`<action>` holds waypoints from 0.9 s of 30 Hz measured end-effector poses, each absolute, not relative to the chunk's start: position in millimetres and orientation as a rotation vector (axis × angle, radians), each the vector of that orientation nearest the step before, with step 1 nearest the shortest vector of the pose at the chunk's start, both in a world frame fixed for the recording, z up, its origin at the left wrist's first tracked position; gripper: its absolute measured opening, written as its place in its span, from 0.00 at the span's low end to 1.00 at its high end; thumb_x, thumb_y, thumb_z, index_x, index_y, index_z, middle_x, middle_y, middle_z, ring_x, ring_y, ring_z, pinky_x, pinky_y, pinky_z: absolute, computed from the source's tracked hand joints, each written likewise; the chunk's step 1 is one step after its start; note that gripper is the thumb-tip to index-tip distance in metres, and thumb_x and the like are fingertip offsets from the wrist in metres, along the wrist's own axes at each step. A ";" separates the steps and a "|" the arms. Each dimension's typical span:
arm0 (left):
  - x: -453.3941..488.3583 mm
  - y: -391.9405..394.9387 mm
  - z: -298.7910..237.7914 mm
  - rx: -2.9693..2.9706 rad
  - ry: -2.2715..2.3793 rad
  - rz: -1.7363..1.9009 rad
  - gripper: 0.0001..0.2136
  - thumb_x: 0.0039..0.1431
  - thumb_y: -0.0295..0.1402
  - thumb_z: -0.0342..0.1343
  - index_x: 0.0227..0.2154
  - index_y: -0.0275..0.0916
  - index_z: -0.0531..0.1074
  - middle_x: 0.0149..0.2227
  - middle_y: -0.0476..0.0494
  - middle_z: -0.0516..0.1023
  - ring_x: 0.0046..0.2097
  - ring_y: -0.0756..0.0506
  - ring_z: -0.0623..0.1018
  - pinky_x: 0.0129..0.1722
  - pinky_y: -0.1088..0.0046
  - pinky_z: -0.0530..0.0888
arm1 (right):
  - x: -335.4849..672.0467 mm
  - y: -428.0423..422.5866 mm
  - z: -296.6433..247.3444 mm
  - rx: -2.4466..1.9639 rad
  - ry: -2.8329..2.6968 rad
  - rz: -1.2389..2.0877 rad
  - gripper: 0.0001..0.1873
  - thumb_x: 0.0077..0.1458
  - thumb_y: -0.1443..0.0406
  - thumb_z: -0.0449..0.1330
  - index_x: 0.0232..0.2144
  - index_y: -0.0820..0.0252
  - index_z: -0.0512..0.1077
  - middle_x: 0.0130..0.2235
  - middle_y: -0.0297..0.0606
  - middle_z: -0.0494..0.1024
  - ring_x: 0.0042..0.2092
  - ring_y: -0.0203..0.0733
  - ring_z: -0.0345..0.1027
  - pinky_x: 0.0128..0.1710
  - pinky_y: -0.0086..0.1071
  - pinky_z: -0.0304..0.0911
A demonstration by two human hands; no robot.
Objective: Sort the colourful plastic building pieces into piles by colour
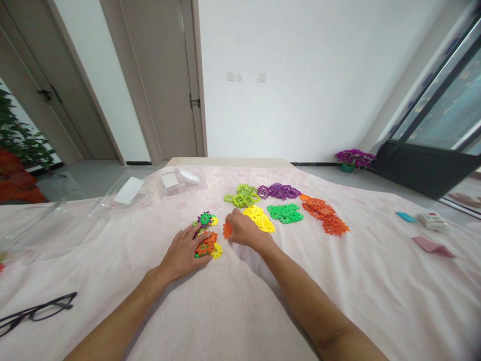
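Note:
My left hand (188, 250) lies with its fingers spread over a small mixed pile of plastic flower-shaped building pieces. Orange pieces (206, 244) show between the fingers, with a yellow piece (217, 250) at the pile's edge and a green piece (205, 218) on a purple one above. Just to the right, my right hand (240, 228) pinches an orange building piece (227, 230) low over the cloth; its fingertips are partly hidden. Beside that hand lies a heap of yellow pieces (260, 219).
Lime pieces (243, 195), purple pieces (280, 191), green pieces (285, 213) and orange pieces (325, 215) lie in separate heaps. Clear plastic boxes (128, 190) stand at the left. Black glasses (41, 311) rest front left. A pink packet (433, 246) and a white device (433, 221) lie right.

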State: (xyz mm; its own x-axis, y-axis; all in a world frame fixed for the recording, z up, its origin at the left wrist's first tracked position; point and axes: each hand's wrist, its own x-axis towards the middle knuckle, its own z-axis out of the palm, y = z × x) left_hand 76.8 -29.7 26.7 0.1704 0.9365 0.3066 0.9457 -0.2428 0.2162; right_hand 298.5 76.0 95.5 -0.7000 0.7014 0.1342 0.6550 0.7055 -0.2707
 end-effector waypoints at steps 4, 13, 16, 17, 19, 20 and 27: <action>79.3 -31.5 23.9 -2.352 -1.901 -0.614 0.28 0.56 0.49 0.61 0.60 0.49 0.71 0.66 0.37 0.65 0.67 0.31 0.63 0.65 0.45 0.60 | 316.5 94.4 111.5 -1.026 -2.485 0.260 0.25 0.48 0.76 0.60 0.51 0.62 0.72 0.49 0.46 0.76 0.49 0.47 0.70 0.49 0.34 0.62; 76.6 -37.6 24.1 -2.369 -1.932 -0.642 0.22 0.67 0.48 0.50 0.60 0.50 0.70 0.68 0.40 0.64 0.69 0.35 0.62 0.66 0.42 0.58 | 361.4 129.2 112.1 -1.274 -2.360 0.365 0.29 0.46 0.69 0.66 0.53 0.60 0.73 0.48 0.43 0.80 0.46 0.48 0.73 0.45 0.34 0.63; 72.8 -36.8 22.3 -2.393 -1.938 -0.713 0.19 0.69 0.44 0.47 0.57 0.50 0.73 0.66 0.42 0.66 0.67 0.38 0.65 0.66 0.44 0.59 | 382.6 145.2 105.5 -1.349 -2.244 0.355 0.29 0.46 0.70 0.66 0.53 0.59 0.72 0.46 0.42 0.80 0.45 0.46 0.73 0.46 0.34 0.64; 71.7 -35.9 21.1 -2.391 -1.938 -0.747 0.19 0.69 0.44 0.46 0.56 0.49 0.74 0.66 0.42 0.68 0.67 0.38 0.66 0.66 0.45 0.60 | 389.7 150.5 103.0 -1.384 -2.198 0.347 0.29 0.46 0.70 0.66 0.53 0.59 0.72 0.46 0.42 0.80 0.45 0.45 0.74 0.46 0.34 0.64; 69.3 -33.4 18.1 -2.379 -1.922 -0.820 0.19 0.69 0.45 0.45 0.54 0.47 0.76 0.64 0.41 0.70 0.66 0.38 0.67 0.66 0.46 0.60 | 404.5 160.9 97.8 -1.467 -2.090 0.320 0.29 0.46 0.70 0.65 0.54 0.60 0.72 0.46 0.43 0.80 0.44 0.45 0.74 0.46 0.34 0.65; 68.0 -32.1 16.3 -2.371 -1.908 -0.859 0.20 0.69 0.46 0.45 0.53 0.47 0.77 0.64 0.41 0.71 0.66 0.37 0.67 0.66 0.46 0.61 | 412.6 165.7 95.6 -1.516 -2.026 0.303 0.29 0.47 0.70 0.65 0.54 0.62 0.72 0.46 0.44 0.80 0.45 0.46 0.74 0.47 0.35 0.65; 63.2 -27.8 10.7 -2.362 -1.913 -1.055 0.21 0.69 0.45 0.45 0.53 0.44 0.77 0.60 0.41 0.75 0.65 0.39 0.69 0.67 0.50 0.62 | 479.2 176.2 90.1 -1.889 -1.438 -0.030 0.38 0.51 0.64 0.62 0.63 0.69 0.62 0.60 0.61 0.66 0.60 0.60 0.63 0.58 0.47 0.60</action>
State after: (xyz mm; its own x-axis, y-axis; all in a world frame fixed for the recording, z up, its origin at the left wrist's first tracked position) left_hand 63.2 -27.8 10.7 0.0790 0.8966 0.4357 0.8468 -0.2909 0.4453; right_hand 479.2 176.2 90.1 0.3688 0.8199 0.4380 0.8376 -0.0888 -0.5390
